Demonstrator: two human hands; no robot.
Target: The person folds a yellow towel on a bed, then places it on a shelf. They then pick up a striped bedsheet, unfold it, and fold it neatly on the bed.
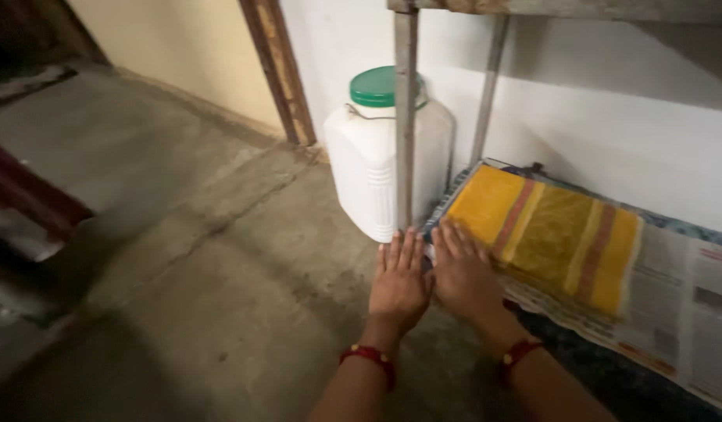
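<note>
Big white plastic jar (369, 176) with a green lid (379, 86), lid on, stood on the floor by the white wall (611, 133). Could not tell what was inside it. Stood just behind the grey metal leg (405, 117) of the rack, touching or nearly touching it.

Low shelf to the right, covered with newspaper (681, 305). Yellow folded cloth (556, 238) with brown stripes lay flat on the paper, near the shelf's left end. More bare paper to the right of the cloth.

Lots of open grey floor (181, 234) to the left and in front. Dark wooden thing (25, 195) far off at the left edge.

Left hand (400, 277) flat and open, fingers together, holding nothing, pressed down at the foot of the metal leg, just below the jar. Right hand (462, 273) flat and open too, holding nothing, resting on the left edge of the newspaper, fingertips just touching the near corner of the cloth. Hands side by side, almost touching. Red thread band (369, 355) on each wrist.
</note>
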